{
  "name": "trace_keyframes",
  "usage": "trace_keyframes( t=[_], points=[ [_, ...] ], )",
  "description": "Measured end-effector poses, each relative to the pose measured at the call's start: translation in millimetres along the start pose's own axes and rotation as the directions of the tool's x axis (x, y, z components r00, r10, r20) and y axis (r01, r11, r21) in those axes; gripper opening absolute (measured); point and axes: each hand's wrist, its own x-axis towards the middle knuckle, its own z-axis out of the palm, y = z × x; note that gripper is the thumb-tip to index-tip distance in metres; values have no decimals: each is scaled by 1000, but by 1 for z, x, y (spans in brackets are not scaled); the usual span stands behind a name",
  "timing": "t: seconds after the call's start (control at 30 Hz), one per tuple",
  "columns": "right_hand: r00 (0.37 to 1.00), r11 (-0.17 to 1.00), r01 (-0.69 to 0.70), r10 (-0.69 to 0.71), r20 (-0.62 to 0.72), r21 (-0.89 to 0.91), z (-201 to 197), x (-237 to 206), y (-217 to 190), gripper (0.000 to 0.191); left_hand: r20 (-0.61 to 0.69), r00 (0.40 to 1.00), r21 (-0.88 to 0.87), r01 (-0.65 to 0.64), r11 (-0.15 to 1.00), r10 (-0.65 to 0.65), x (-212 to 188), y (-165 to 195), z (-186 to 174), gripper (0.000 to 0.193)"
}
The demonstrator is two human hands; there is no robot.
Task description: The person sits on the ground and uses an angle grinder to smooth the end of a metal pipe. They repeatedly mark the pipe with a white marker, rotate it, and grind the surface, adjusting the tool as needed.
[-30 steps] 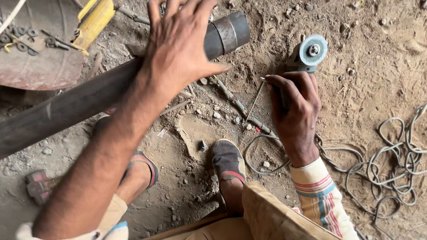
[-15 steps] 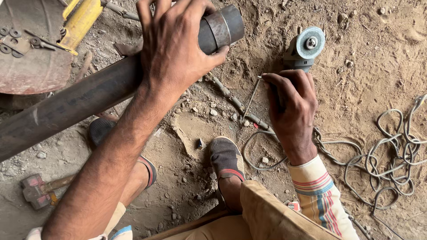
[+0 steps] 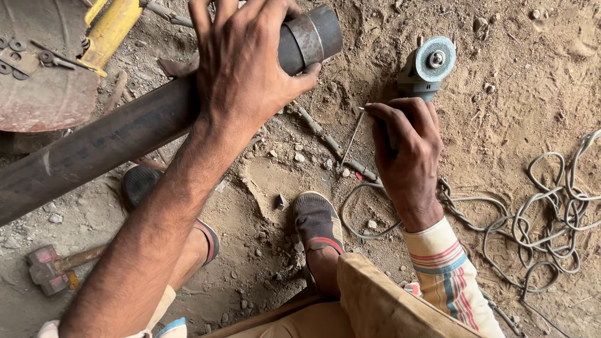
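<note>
Grinder [image 3: 427, 67] shifted nearer pipe [image 3: 156, 122]; right hand [image 3: 407, 153] gripping it; left hand [image 3: 241, 62] clasped over pipe.

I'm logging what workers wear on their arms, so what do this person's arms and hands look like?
Both hands are bare, without gloves. The left hand joins an arm bare up to the elbow. The right hand comes out of a cream sleeve whose cuff has red, blue and green stripes. No rings or watch show.
</note>
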Motion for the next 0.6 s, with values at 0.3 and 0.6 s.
trace_keyframes(
  t=[0.3,0.6],
  points=[
    [1000,999,19,-20,-6,-30,0,-4,1,16,-16,999,-42,41,998,-42,-4,-6,14,74],
    [966,964,256,-257,7,-71,-1,57,-9,7,-61,993,-48,96,994,-99,-7,-12,21,82]
  ],
)
